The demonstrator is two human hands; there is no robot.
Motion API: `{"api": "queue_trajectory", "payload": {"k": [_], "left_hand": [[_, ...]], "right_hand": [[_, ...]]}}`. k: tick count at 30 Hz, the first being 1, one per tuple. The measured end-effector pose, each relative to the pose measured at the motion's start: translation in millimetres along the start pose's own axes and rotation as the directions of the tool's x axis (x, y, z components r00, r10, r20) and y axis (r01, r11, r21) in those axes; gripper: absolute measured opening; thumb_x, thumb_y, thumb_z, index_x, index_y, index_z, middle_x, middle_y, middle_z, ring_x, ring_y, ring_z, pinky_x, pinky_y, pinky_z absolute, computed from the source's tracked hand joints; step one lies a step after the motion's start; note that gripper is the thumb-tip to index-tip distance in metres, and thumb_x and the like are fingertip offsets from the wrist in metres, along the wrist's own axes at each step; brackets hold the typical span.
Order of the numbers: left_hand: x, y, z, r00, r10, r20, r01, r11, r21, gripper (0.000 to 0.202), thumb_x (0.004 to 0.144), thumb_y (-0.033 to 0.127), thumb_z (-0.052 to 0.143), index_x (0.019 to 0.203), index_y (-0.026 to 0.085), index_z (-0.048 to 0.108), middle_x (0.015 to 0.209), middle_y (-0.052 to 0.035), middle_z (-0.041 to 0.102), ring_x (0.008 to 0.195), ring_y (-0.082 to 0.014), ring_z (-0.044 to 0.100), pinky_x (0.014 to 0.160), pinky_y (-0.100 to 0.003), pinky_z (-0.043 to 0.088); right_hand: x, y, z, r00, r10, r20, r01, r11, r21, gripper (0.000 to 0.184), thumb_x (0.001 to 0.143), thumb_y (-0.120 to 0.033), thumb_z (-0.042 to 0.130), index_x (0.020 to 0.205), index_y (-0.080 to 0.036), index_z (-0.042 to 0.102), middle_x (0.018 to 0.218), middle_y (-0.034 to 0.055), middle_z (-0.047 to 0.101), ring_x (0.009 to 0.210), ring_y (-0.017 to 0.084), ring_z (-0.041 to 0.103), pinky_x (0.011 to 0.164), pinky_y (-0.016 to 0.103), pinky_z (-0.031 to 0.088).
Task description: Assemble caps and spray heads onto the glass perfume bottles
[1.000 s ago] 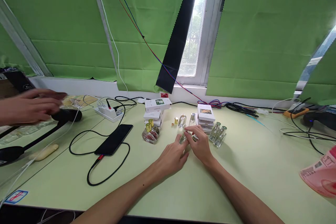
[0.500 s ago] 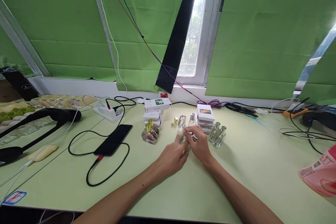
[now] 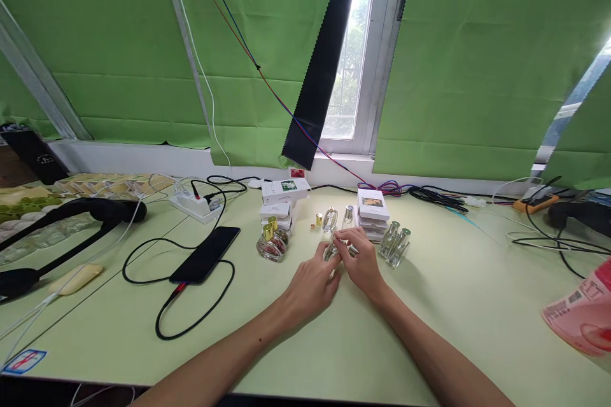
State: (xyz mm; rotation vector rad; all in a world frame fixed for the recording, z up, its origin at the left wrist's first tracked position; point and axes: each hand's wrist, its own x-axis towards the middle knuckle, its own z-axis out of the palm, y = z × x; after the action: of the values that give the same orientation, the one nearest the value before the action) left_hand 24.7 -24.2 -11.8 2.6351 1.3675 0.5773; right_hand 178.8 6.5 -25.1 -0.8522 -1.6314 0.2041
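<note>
My left hand (image 3: 312, 276) is closed around a small clear glass perfume bottle (image 3: 328, 252), which its fingers partly cover. The thumb and fingers of my right hand (image 3: 361, 262) are pinched at the top of this bottle; what lies between the fingertips is hidden. Just beyond my hands stand another round glass bottle (image 3: 330, 219), a bottle with a silvery top (image 3: 348, 216) and a small gold cap (image 3: 319, 219). Two round gold-capped bottles (image 3: 272, 241) sit to the left. To the right are two tall clear bottles (image 3: 395, 245).
White boxes are stacked at left (image 3: 285, 190) and right (image 3: 373, 206) behind the bottles. A black phone (image 3: 205, 255) with its cable lies left, near a white power strip (image 3: 195, 206). Black headphones (image 3: 102, 210) are far left. At the right edge is a pink package (image 3: 582, 315).
Both hands stay at the bottle in nearly the same pose. The whole view has shifted very slightly; nothing else has visibly moved.
</note>
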Motion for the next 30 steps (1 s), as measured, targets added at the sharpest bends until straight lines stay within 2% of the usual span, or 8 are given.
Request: {"api": "queue_trajectory", "payload": {"k": [10, 17, 21, 26, 30], "left_hand": [[-1.2, -0.1, 3.3, 0.994, -0.016, -0.105, 0.013, 0.999, -0.031, 0.024, 0.094, 0.018, 0.047, 0.113, 0.024, 0.062, 0.140, -0.0080, 0.048, 0.063, -0.0126, 0.065, 0.063, -0.032, 0.052], [0.6, -1.6, 7.3, 0.984, -0.021, -0.177, -0.002, 0.991, -0.130, 0.024, 0.089, 0.014, 0.051, 0.105, 0.024, 0.065, 0.135, -0.0076, 0.051, 0.076, -0.0156, 0.066, 0.066, -0.031, 0.054], [0.9, -3.6, 9.4, 0.976, -0.023, -0.217, -0.014, 0.986, -0.166, 0.025, 0.087, 0.012, 0.052, 0.105, 0.023, 0.066, 0.132, -0.0083, 0.053, 0.073, -0.0146, 0.064, 0.064, -0.030, 0.053], [0.7, -3.0, 8.2, 0.956, -0.020, -0.294, -0.046, 0.976, -0.215, 0.023, 0.088, 0.012, 0.052, 0.103, 0.023, 0.065, 0.128, -0.0077, 0.054, 0.073, -0.0144, 0.062, 0.068, -0.031, 0.054], [2.3, -2.9, 7.2, 0.931, -0.070, -0.358, -0.036, 0.959, -0.281, 0.019, 0.091, 0.015, 0.052, 0.106, 0.022, 0.059, 0.123, -0.0072, 0.055, 0.075, -0.0144, 0.063, 0.070, -0.031, 0.053]], "right_hand": [[0.1, 0.5, -0.1, 1.000, -0.015, 0.001, 0.015, 1.000, -0.004, 0.012, 0.097, -0.020, 0.059, 0.093, -0.025, 0.070, 0.091, 0.0049, 0.074, 0.089, 0.023, 0.061, 0.079, 0.039, 0.052], [0.5, -1.1, -1.0, 1.000, -0.015, 0.005, 0.015, 1.000, 0.015, 0.012, 0.097, -0.020, 0.059, 0.094, -0.024, 0.070, 0.091, 0.0050, 0.074, 0.089, 0.023, 0.061, 0.078, 0.038, 0.051], [0.1, -0.4, -0.5, 1.000, -0.015, 0.010, 0.014, 1.000, 0.019, 0.012, 0.097, -0.020, 0.060, 0.096, -0.024, 0.071, 0.091, 0.0052, 0.073, 0.089, 0.023, 0.060, 0.077, 0.037, 0.051], [-0.6, 1.3, 0.4, 1.000, -0.013, 0.013, 0.013, 1.000, 0.017, 0.012, 0.096, -0.018, 0.060, 0.096, -0.024, 0.070, 0.092, 0.0053, 0.073, 0.090, 0.024, 0.059, 0.076, 0.037, 0.050], [-0.8, 1.8, 0.3, 1.000, -0.021, 0.018, 0.021, 1.000, 0.009, 0.011, 0.096, -0.018, 0.060, 0.096, -0.024, 0.069, 0.092, 0.0052, 0.073, 0.090, 0.024, 0.060, 0.075, 0.037, 0.050]]}}
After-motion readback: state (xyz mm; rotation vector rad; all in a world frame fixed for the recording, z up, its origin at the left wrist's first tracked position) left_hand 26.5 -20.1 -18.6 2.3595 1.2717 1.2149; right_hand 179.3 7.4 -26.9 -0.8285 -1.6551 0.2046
